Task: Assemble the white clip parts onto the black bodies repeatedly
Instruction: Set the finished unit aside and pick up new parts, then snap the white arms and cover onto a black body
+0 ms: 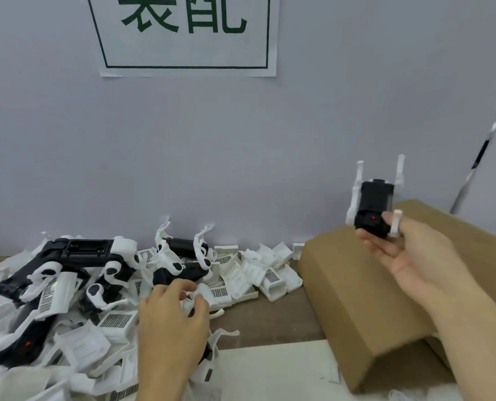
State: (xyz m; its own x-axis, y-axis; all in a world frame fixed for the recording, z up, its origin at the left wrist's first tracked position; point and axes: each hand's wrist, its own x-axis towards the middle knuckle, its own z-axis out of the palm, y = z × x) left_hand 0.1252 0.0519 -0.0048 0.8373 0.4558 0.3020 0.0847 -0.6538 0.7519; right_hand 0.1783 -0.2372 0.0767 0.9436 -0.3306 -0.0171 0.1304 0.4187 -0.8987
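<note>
My right hand (414, 250) holds a black body (374, 206) up at the right, above a cardboard box; white arms stick up from both its sides and a small red dot shows on its front. My left hand (171, 316) reaches down into the pile at lower left, fingers curled over a white clip part (209, 293). Whether the fingers grip that part is not visible. The pile (76, 293) mixes loose white clip parts with black bodies that carry white pieces.
A brown cardboard box (356, 299) lies on its side at the right, under my right hand. A white sheet (270, 371) covers the table's near edge. A grey wall with a printed paper sign (186, 33) closes off the back.
</note>
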